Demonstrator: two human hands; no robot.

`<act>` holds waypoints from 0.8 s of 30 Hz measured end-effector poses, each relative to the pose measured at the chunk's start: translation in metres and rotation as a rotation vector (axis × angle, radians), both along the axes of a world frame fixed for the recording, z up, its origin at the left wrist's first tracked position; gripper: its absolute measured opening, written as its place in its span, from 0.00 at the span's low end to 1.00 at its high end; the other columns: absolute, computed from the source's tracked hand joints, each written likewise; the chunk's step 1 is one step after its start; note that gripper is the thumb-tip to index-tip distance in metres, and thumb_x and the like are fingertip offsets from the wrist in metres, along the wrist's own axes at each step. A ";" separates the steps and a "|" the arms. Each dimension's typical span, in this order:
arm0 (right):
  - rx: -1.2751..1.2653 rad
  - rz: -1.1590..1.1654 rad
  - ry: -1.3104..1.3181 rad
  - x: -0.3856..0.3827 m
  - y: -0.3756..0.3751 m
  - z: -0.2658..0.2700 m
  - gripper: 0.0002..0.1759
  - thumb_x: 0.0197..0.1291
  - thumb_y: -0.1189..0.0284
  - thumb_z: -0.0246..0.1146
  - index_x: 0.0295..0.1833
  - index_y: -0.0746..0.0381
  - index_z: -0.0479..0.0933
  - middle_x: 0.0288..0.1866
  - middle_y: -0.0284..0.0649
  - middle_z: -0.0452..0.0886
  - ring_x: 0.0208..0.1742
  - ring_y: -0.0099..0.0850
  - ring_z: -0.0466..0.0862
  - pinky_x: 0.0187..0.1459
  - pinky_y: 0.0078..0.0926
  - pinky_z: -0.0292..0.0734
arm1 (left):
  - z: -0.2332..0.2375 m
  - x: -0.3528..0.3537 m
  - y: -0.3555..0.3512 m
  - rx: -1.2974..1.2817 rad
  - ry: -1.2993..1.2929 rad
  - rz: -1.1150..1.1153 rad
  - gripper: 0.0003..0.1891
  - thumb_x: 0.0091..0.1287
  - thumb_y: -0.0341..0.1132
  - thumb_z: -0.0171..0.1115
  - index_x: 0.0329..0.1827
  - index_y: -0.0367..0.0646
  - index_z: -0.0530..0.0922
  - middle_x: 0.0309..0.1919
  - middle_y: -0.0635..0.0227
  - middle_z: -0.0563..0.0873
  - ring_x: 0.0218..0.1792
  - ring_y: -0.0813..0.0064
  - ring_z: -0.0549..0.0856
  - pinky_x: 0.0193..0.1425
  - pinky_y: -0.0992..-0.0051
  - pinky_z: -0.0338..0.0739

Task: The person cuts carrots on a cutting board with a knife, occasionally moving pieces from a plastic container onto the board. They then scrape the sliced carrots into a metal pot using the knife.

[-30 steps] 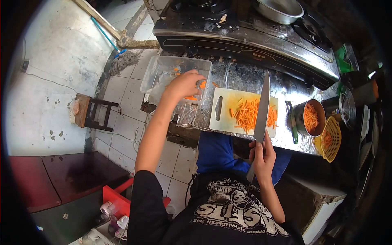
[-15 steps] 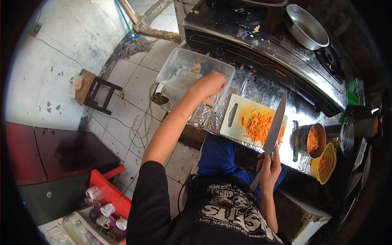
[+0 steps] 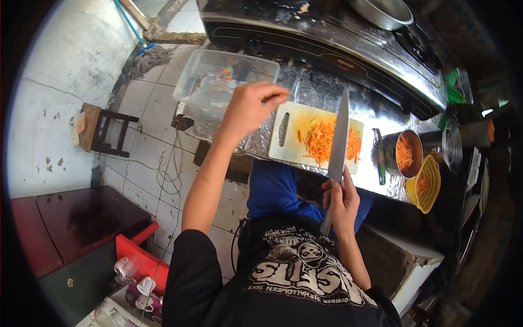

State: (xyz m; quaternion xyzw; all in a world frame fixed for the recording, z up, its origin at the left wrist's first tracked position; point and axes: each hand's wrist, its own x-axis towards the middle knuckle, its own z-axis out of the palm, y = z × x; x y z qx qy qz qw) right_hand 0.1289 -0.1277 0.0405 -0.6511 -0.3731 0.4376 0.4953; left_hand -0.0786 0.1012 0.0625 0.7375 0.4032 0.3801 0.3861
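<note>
My left hand (image 3: 251,107) is pinched on a small orange carrot piece (image 3: 283,95), just left of the white cutting board (image 3: 280,147). Below and left of that hand stands a clear plastic container (image 3: 190,82) with a few carrot bits inside. My right hand (image 3: 343,203) grips a large kitchen knife (image 3: 339,136) by the handle, its broad blade pointing away from me above the board. A pile of carrot strips (image 3: 320,143) lies on the board, partly hidden by the blade.
A gas stove (image 3: 305,46) with a metal pan (image 3: 384,13) runs along the back. On the right are a green-handled tool (image 3: 379,158), a pot (image 3: 396,155) of carrot strips and a yellow basket (image 3: 430,185). A small stool (image 3: 111,133) stands on the floor at left.
My left hand has come out of the plastic container toward the cutting board, with a carrot piece in its fingers. My right hand still holds the knife; the whole view has shifted.
</note>
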 end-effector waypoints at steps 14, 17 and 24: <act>-0.044 0.128 -0.030 0.000 -0.014 0.004 0.31 0.73 0.79 0.52 0.80 0.61 0.63 0.33 0.35 0.83 0.24 0.17 0.78 0.28 0.19 0.76 | -0.078 0.040 -0.066 0.381 0.272 -0.092 0.05 0.64 0.26 0.69 0.42 0.37 0.84 0.42 0.63 0.88 0.46 0.58 0.86 0.48 0.64 0.82; -0.032 0.111 -0.040 0.004 -0.015 0.004 0.31 0.73 0.79 0.52 0.80 0.61 0.63 0.33 0.35 0.83 0.24 0.17 0.78 0.28 0.20 0.75 | -0.076 0.043 -0.064 0.327 0.264 -0.068 0.05 0.66 0.25 0.67 0.43 0.36 0.83 0.44 0.60 0.88 0.45 0.56 0.87 0.48 0.63 0.82; -0.062 0.072 -0.026 0.011 -0.020 0.001 0.30 0.73 0.78 0.53 0.80 0.61 0.64 0.32 0.36 0.83 0.24 0.18 0.77 0.28 0.20 0.75 | -0.072 0.046 -0.069 0.201 0.336 0.028 0.10 0.72 0.24 0.58 0.53 0.36 0.83 0.44 0.53 0.85 0.43 0.49 0.86 0.47 0.59 0.81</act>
